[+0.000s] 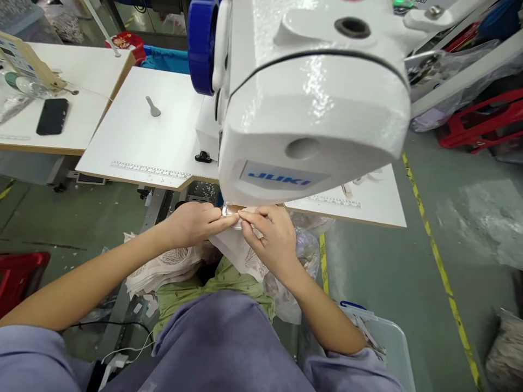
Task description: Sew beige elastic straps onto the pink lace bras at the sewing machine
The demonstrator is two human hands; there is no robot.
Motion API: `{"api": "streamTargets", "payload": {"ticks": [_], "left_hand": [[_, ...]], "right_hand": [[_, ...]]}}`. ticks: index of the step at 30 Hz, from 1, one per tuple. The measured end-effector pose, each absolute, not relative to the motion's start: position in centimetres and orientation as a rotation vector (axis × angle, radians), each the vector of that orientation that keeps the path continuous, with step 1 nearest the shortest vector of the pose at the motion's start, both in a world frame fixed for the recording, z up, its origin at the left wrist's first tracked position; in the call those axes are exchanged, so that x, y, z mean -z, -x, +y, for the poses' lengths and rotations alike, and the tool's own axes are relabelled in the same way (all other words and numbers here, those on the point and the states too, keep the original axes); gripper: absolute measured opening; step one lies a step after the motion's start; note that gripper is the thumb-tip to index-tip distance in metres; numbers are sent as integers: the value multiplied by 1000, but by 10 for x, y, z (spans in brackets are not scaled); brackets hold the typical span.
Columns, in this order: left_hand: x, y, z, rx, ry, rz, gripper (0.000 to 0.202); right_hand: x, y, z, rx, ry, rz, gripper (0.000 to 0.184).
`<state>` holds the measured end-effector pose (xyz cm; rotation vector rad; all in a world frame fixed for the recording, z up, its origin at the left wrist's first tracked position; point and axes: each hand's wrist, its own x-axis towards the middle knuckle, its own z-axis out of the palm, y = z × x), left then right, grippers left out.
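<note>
My left hand [198, 222] and my right hand [272, 237] meet just under the head of a white sewing machine [318, 114] marked JUKI. Both have their fingers closed on the edge of a pale fabric piece [232, 247], thumbs and fingertips almost touching. The fabric hangs from my fingers towards my lap and shows a lace-like pattern low on the right. Beside the fingertips is a small clear part [226, 209] of the machine. The machine head hides the needle area. More pale lace fabric [163, 269] lies bunched below my left forearm.
The white machine table [122, 130] carries a printed ruler [151, 169] and a small grey tool [153, 106]. A black phone [53, 116] lies on the neighbouring table. At lower right stands a clear plastic bin [388, 337]. Red stools [486, 122] and plastic bags stand around.
</note>
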<state>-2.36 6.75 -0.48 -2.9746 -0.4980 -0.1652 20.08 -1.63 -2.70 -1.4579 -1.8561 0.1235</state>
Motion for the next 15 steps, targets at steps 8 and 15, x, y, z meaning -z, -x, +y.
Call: {"api": "streamTargets", "payload": {"ticks": [8,15], "left_hand": [[-12,-1,29,54,2887,-830,43],[-16,-22,11,236,2731,-989,34]], "right_hand": [[49,-197,-31,-654,1482,-1474,42],[23,-217,4,-568,1487,-1681,21]]}}
